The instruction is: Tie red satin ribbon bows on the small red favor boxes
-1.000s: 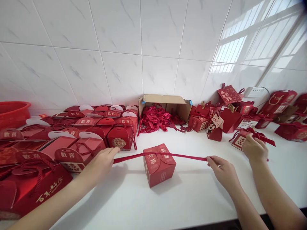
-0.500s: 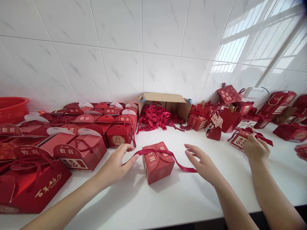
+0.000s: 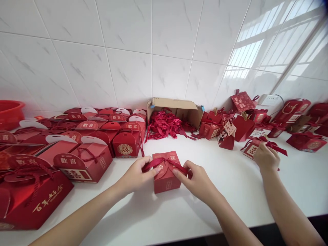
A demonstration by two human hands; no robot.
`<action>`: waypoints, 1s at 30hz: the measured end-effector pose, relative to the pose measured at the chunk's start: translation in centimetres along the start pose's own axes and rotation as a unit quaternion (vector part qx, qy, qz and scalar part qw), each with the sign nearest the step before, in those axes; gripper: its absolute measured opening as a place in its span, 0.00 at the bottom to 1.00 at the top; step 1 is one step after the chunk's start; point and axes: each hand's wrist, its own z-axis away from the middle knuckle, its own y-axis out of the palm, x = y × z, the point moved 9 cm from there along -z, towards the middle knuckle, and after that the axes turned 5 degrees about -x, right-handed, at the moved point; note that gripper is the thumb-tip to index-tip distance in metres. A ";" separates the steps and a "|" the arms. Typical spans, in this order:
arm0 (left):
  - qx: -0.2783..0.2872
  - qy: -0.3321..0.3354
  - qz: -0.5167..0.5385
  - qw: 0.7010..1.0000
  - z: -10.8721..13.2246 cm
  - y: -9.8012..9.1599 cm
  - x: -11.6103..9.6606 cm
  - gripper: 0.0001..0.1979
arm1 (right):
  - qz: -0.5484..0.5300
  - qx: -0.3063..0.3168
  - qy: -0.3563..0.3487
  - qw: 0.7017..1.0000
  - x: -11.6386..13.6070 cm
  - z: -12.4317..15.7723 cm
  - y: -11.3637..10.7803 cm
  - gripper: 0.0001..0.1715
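Note:
A small red gift box [image 3: 165, 177] stands on the white counter [image 3: 194, 212] in front of me. A dark red ribbon [image 3: 164, 162] lies knotted across its top. My left hand [image 3: 137, 177] pinches the ribbon's left end at the box's left edge. My right hand [image 3: 198, 180] is closed on the right end at the box's right edge. Both hands touch the box. Another person's hand [image 3: 266, 158] at the right rests on a beribboned red box [image 3: 252, 151].
Several red handled gift boxes [image 3: 84, 150] fill the counter's left side, with a red basin [image 3: 10, 112] behind. An open cardboard carton [image 3: 176, 109] spilling red ribbons [image 3: 164, 124] lies at the tiled wall. More red boxes and bags [image 3: 230, 130] crowd the back right.
A second ago my hands held the ribbon stretched wide over the box. They have come in to the box's two sides, and the ribbon now lies gathered on its top.

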 end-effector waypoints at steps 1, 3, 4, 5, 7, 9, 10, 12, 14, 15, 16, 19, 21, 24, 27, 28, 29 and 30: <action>0.005 0.023 0.004 1.000 0.0 0.2 -0.2 0.18 | -0.012 0.013 -0.002 1.000 0.0 -0.1 0.3 0.26; 0.006 0.071 -0.002 0.997 0.0 0.4 -0.4 0.17 | -0.043 0.042 -0.003 0.998 -0.1 -0.3 0.9 0.25; 0.002 0.089 -0.007 0.996 0.0 0.4 -0.5 0.17 | -0.057 0.052 -0.001 0.997 -0.1 -0.3 1.2 0.25; -0.002 0.100 -0.011 0.995 0.0 0.4 -0.5 0.17 | -0.068 0.061 0.002 0.996 -0.2 -0.3 1.4 0.25; -0.006 0.097 -0.012 0.995 0.0 0.5 -0.4 0.18 | -0.083 0.073 0.011 0.994 -0.3 -0.3 1.6 0.26; -0.003 0.076 0.001 0.997 -0.1 0.6 -0.3 0.19 | -0.091 0.081 0.017 0.992 -0.3 -0.2 1.8 0.26; -0.001 0.067 0.009 0.998 -0.1 0.6 -0.3 0.19 | -0.094 0.085 0.019 0.992 -0.4 -0.2 1.8 0.26; 0.003 0.049 0.035 0.998 -0.2 0.6 0.1 0.18 | -0.100 0.086 0.023 0.991 -0.5 -0.2 1.8 0.26; -0.001 0.013 0.079 0.997 -0.5 0.4 1.1 0.21 | -0.132 0.086 0.031 0.987 -0.8 -0.4 1.7 0.27; -0.003 -0.011 0.103 0.995 -0.7 0.4 1.8 0.23 | -0.158 0.084 0.038 0.983 -1.0 -0.5 1.6 0.27; -0.004 -0.035 0.125 0.991 -0.9 0.3 2.6 0.24 | -0.183 0.082 0.045 0.979 -1.3 -0.6 1.4 0.28; 0.000 -0.061 0.164 0.985 -1.4 0.1 3.8 0.27 | -0.208 0.079 0.050 0.974 -2.1 -1.2 0.8 0.27; 0.007 -0.050 0.157 0.986 -1.7 -0.2 3.6 0.28 | -0.186 0.079 0.037 0.979 -2.4 -1.5 0.3 0.27; 0.016 -0.028 0.123 0.992 -1.8 -0.5 3.0 0.27 | -0.157 0.089 0.024 0.983 -2.5 -1.7 -0.3 0.27; 0.021 -0.032 0.113 0.993 -1.9 -0.6 2.9 0.26 | -0.160 0.109 0.029 0.981 -2.6 -1.7 -0.5 0.27; 0.029 -0.042 0.118 0.992 -1.9 -0.6 3.1 0.25 | -0.171 0.122 0.033 0.977 -2.6 -1.6 -0.5 0.27; 0.041 -0.051 0.126 0.990 -1.9 -0.5 3.3 0.23 | -0.185 0.135 0.034 0.973 -2.6 -1.5 -0.6 0.26; 0.056 -0.058 0.136 0.987 -1.8 -0.5 3.4 0.21 | -0.201 0.146 0.034 0.968 -2.6 -1.5 -0.7 0.25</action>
